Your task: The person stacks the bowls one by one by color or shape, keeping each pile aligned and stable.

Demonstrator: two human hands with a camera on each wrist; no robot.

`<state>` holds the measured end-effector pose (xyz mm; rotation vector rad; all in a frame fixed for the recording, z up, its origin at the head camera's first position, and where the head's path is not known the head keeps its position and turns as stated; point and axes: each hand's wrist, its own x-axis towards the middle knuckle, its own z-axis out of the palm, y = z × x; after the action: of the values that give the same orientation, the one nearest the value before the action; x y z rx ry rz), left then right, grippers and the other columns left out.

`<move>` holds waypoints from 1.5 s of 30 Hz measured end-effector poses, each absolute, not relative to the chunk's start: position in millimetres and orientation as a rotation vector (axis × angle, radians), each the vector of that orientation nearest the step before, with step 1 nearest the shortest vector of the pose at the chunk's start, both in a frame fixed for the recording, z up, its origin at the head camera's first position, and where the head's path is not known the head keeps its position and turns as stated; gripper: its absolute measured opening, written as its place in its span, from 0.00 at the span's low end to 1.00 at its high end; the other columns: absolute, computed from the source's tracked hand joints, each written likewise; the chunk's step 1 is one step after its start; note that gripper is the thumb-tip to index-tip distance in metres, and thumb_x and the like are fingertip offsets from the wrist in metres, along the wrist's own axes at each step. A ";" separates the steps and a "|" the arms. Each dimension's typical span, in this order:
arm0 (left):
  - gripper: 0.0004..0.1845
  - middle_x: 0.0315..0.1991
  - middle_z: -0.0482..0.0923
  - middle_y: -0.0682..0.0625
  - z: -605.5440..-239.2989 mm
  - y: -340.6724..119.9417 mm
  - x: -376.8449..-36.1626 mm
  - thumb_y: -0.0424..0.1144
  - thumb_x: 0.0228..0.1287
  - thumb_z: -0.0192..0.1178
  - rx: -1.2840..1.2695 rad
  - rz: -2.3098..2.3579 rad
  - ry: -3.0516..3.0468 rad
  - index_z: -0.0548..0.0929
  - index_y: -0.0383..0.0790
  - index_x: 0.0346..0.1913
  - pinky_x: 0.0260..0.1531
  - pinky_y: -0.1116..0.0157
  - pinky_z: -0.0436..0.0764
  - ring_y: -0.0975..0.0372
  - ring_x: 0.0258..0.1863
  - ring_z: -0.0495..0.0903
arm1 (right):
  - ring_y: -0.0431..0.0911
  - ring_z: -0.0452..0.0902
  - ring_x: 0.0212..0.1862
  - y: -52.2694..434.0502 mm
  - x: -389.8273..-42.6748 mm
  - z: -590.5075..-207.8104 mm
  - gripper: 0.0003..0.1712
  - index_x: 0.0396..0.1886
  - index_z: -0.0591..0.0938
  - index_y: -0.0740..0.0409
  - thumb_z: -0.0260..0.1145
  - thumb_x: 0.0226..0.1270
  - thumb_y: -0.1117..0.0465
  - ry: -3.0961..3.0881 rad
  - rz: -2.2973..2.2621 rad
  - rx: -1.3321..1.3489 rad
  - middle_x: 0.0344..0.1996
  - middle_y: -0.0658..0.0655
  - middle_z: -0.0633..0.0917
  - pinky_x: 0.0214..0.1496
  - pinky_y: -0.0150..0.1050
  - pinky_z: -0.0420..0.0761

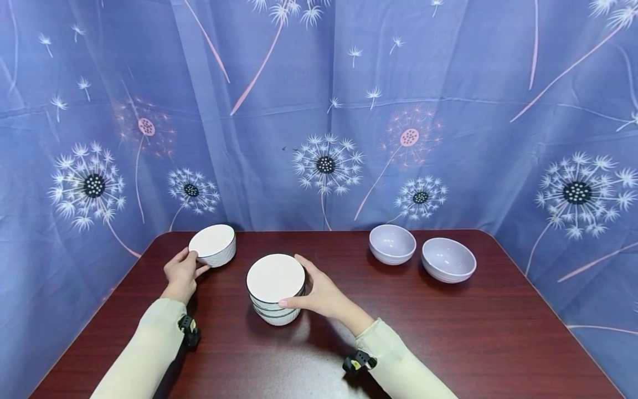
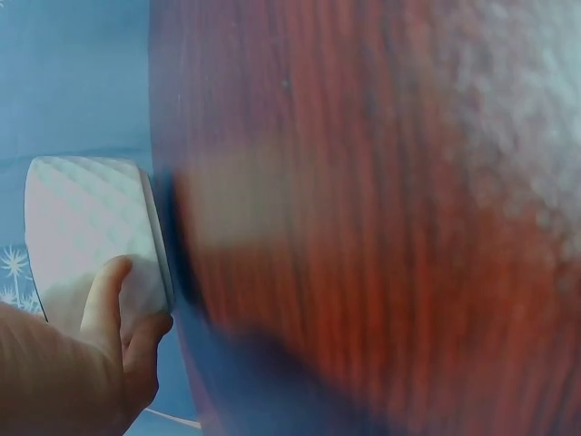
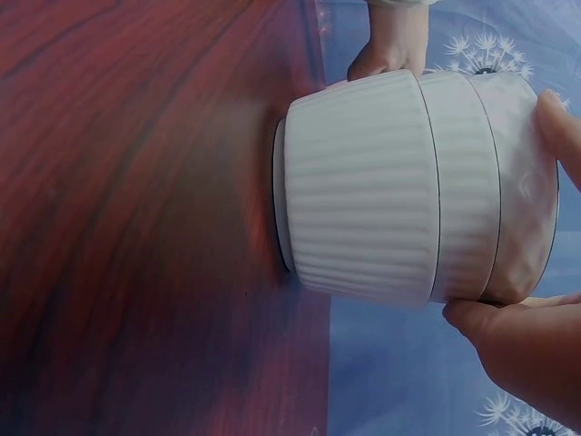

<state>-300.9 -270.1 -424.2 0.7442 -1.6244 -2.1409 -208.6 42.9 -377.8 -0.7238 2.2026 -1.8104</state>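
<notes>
At the back left of the table, my left hand [image 1: 180, 272] pinches a white bowl [image 1: 222, 256] by its near left side. Up close in the left wrist view, the bowl [image 2: 82, 209] has a raised diamond pattern, and a thumb and finger lie against its wall. A stack of three white, dark-rimmed bowls [image 1: 276, 317] stands upright near the middle. My right hand [image 1: 324, 293] grips the top bowl [image 1: 276, 279], thumb at the near side and fingers at the far right of its rim. Ribbed walls show on the lower bowls [image 3: 363, 191] in the right wrist view.
Two pale lavender bowls, a left one [image 1: 392, 245] and a right one [image 1: 448, 260], sit side by side at the back right of the dark red-brown table [image 1: 448, 343]. A blue dandelion-print curtain [image 1: 269, 138] hangs behind the table and along both sides.
</notes>
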 end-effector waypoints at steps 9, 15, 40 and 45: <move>0.29 0.55 0.65 0.41 -439.8 -276.7 -310.9 0.28 0.54 0.48 0.678 -2.182 -1.609 0.63 0.34 0.62 0.27 0.63 0.81 0.65 0.28 0.79 | 0.47 0.58 0.62 43.7 -206.4 -378.5 0.54 0.67 0.52 0.60 0.74 0.41 0.62 2.303 -1.747 -0.716 0.62 0.61 0.62 0.64 0.45 0.59; 0.27 0.44 0.74 0.45 -477.0 -298.2 -341.1 0.30 0.55 0.52 0.501 -2.232 -1.575 0.66 0.36 0.61 0.26 0.60 0.81 0.60 0.27 0.81 | 0.48 0.59 0.62 44.1 -207.1 -379.2 0.54 0.67 0.51 0.62 0.73 0.42 0.63 2.261 -1.780 -0.724 0.62 0.62 0.62 0.62 0.46 0.61; 0.26 0.29 0.76 0.53 -367.5 -242.1 -273.3 0.25 0.60 0.47 0.321 -2.431 -1.759 0.59 0.26 0.62 0.35 0.59 0.80 0.62 0.22 0.78 | 0.49 0.59 0.62 43.5 -204.8 -375.2 0.53 0.66 0.53 0.61 0.73 0.41 0.64 2.313 -1.767 -0.716 0.61 0.62 0.63 0.63 0.46 0.60; 0.27 0.30 0.75 0.52 -360.0 -239.5 -270.3 0.25 0.59 0.48 0.324 -2.438 -1.793 0.59 0.28 0.63 0.37 0.58 0.79 0.63 0.22 0.78 | 0.49 0.59 0.62 42.7 -204.6 -373.4 0.53 0.66 0.53 0.62 0.73 0.41 0.65 2.311 -1.772 -0.720 0.61 0.63 0.64 0.63 0.46 0.60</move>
<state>-270.3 -239.5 -360.0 0.3240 -1.7927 -2.4376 -204.6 42.7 -373.4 -0.7204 2.3114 -1.7722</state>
